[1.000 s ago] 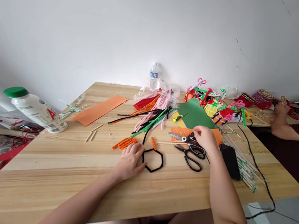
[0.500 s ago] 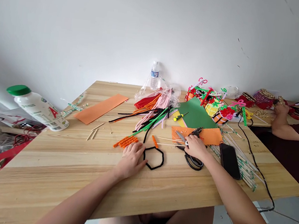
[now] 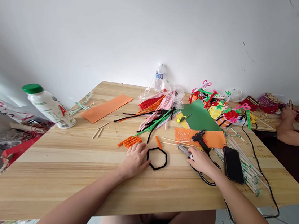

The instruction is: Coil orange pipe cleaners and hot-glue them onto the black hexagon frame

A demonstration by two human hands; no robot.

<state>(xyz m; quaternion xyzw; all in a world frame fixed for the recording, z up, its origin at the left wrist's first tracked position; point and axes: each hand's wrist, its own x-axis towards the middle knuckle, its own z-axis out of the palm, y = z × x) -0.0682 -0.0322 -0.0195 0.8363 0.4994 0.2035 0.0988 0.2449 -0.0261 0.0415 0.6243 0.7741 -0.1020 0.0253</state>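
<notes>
My left hand (image 3: 135, 159) lies on the table with its fingers spread, thumb and fingertips at the left side of a black pipe-cleaner hexagon (image 3: 165, 160). Just beyond its fingertips are coiled orange pipe cleaners (image 3: 130, 141), and a short orange coil (image 3: 158, 142) lies above the hexagon. My right hand (image 3: 202, 163) is closed round the handles of a pair of scissors (image 3: 184, 150), blades pointing away and to the left. Its fingers partly hide the handles. Behind that hand, a black glue gun (image 3: 202, 140) rests on an orange sheet (image 3: 218, 138), near thin wooden sticks (image 3: 174, 141).
Pipe cleaners (image 3: 164, 101) in plastic stand mid-table before a water bottle (image 3: 159, 77). A phone (image 3: 233, 165) lies right on wrapped sticks, beside a black cable (image 3: 258, 160). A white bottle (image 3: 51, 109) stands left. Finished crafts (image 3: 226, 118) sit back right; a co-worker's hand (image 3: 288, 113) is beyond.
My right hand has drawn the scissors toward me, away from the glue gun, which now shows more fully. My left hand stays by the hexagon. The view has shifted slightly left.
</notes>
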